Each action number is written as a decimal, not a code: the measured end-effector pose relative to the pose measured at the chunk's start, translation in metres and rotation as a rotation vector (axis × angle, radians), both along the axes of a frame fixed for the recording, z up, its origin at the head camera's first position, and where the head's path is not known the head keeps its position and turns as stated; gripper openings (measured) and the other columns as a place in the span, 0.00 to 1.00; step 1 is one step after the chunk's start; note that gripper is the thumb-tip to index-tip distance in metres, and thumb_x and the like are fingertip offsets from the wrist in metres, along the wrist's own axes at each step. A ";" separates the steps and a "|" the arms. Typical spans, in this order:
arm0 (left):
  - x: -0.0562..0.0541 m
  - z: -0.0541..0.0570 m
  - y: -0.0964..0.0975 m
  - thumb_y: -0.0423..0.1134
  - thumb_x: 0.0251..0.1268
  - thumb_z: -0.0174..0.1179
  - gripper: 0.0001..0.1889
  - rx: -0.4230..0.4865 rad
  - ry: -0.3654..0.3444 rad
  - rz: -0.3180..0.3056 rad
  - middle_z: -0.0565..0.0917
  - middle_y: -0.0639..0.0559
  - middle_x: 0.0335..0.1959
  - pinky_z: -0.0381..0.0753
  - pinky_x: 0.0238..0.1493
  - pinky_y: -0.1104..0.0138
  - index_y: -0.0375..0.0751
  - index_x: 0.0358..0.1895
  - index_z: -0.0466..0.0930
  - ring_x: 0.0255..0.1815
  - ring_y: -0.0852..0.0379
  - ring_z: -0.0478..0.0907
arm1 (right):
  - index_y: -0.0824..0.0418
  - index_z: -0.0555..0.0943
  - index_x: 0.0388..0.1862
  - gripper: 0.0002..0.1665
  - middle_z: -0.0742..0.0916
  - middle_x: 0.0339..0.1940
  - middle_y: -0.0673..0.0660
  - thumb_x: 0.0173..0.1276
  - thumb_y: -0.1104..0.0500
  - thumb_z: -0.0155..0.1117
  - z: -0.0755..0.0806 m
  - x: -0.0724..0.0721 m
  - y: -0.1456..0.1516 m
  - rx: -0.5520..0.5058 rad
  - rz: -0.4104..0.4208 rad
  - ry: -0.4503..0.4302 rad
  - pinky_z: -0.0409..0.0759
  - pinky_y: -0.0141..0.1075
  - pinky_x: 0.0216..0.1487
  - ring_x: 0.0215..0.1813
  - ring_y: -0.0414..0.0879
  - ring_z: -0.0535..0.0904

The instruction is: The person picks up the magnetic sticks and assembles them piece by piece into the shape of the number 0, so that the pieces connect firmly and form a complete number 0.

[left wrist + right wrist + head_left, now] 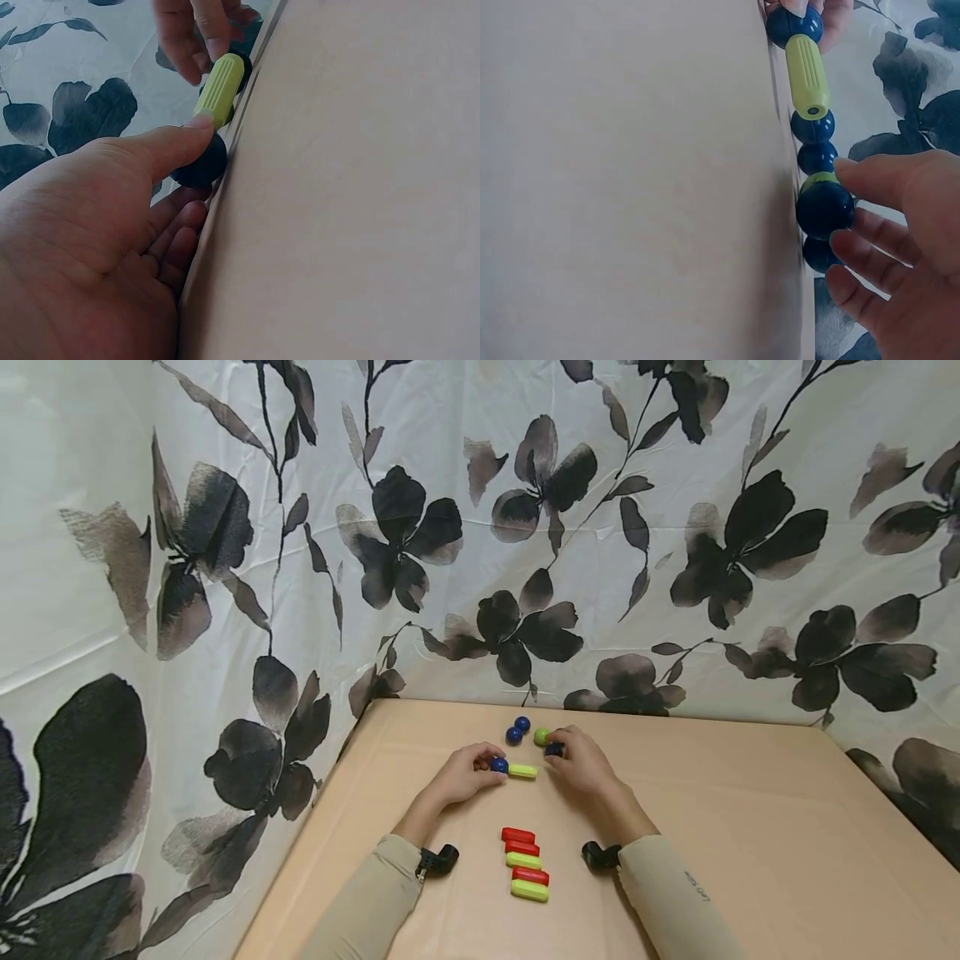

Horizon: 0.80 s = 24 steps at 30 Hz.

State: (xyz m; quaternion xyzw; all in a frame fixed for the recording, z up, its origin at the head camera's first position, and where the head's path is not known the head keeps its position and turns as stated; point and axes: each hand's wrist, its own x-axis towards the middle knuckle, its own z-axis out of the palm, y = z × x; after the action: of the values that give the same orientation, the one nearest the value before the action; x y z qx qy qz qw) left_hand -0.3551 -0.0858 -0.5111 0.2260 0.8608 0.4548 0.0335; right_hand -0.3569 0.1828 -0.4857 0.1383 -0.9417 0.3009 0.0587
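Note:
My left hand pinches a blue ball between thumb and fingers. A yellow-green ridged rod is joined to that ball and points right; its free end shows a small dark round tip. My right hand holds a dark blue ball at its fingertips, with the thumb near the ball's top in the right wrist view. Close by lie a green ball and two blue balls. Another blue ball shows below the held one in the right wrist view.
Nearer my body, several red rods and yellow-green rods lie in a stacked column between the forearms. The tan table ends at a back edge against a white floral cloth. A dark wrist camera sits on each wrist.

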 end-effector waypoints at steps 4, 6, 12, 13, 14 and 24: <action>0.001 0.001 0.000 0.42 0.68 0.71 0.19 0.005 0.000 -0.003 0.83 0.51 0.45 0.76 0.47 0.63 0.44 0.59 0.83 0.43 0.55 0.76 | 0.63 0.86 0.59 0.20 0.80 0.46 0.59 0.69 0.60 0.73 -0.002 -0.002 0.002 -0.002 0.016 -0.020 0.71 0.40 0.42 0.41 0.50 0.73; 0.001 0.001 0.000 0.43 0.68 0.71 0.18 0.002 0.004 -0.001 0.84 0.51 0.44 0.76 0.46 0.64 0.45 0.59 0.83 0.43 0.55 0.76 | 0.63 0.86 0.57 0.19 0.80 0.45 0.59 0.69 0.61 0.73 -0.003 -0.002 0.004 0.005 0.030 -0.023 0.72 0.41 0.43 0.41 0.50 0.73; -0.001 0.000 0.002 0.45 0.68 0.71 0.17 0.001 0.007 0.020 0.83 0.52 0.43 0.76 0.45 0.66 0.47 0.57 0.84 0.42 0.57 0.76 | 0.61 0.85 0.57 0.17 0.85 0.50 0.59 0.70 0.61 0.72 -0.005 0.001 0.006 -0.038 0.047 -0.063 0.82 0.47 0.51 0.45 0.51 0.78; -0.001 0.001 0.003 0.45 0.68 0.71 0.17 0.004 0.007 0.025 0.83 0.52 0.42 0.76 0.44 0.65 0.47 0.57 0.84 0.41 0.57 0.76 | 0.61 0.85 0.57 0.18 0.86 0.51 0.59 0.70 0.61 0.72 -0.005 0.002 0.006 -0.059 0.049 -0.077 0.82 0.47 0.52 0.45 0.51 0.79; -0.001 0.001 0.004 0.45 0.68 0.71 0.18 0.007 0.009 0.031 0.84 0.52 0.42 0.76 0.44 0.65 0.47 0.57 0.84 0.41 0.57 0.76 | 0.61 0.85 0.57 0.18 0.86 0.51 0.59 0.70 0.61 0.72 -0.005 0.002 0.005 -0.079 0.054 -0.091 0.82 0.46 0.51 0.45 0.51 0.79; -0.005 0.000 0.016 0.44 0.68 0.71 0.20 0.022 0.052 0.081 0.83 0.51 0.41 0.75 0.42 0.67 0.42 0.60 0.83 0.40 0.57 0.75 | 0.62 0.84 0.57 0.18 0.86 0.48 0.57 0.70 0.61 0.73 -0.009 0.004 0.004 -0.166 0.075 -0.124 0.81 0.42 0.48 0.44 0.49 0.80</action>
State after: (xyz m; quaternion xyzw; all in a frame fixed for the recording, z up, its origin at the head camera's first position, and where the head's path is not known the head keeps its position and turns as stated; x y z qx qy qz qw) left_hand -0.3604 -0.0694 -0.5112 0.2032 0.8648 0.4591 -0.0095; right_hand -0.3526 0.1867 -0.4942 0.1493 -0.9095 0.3880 0.0001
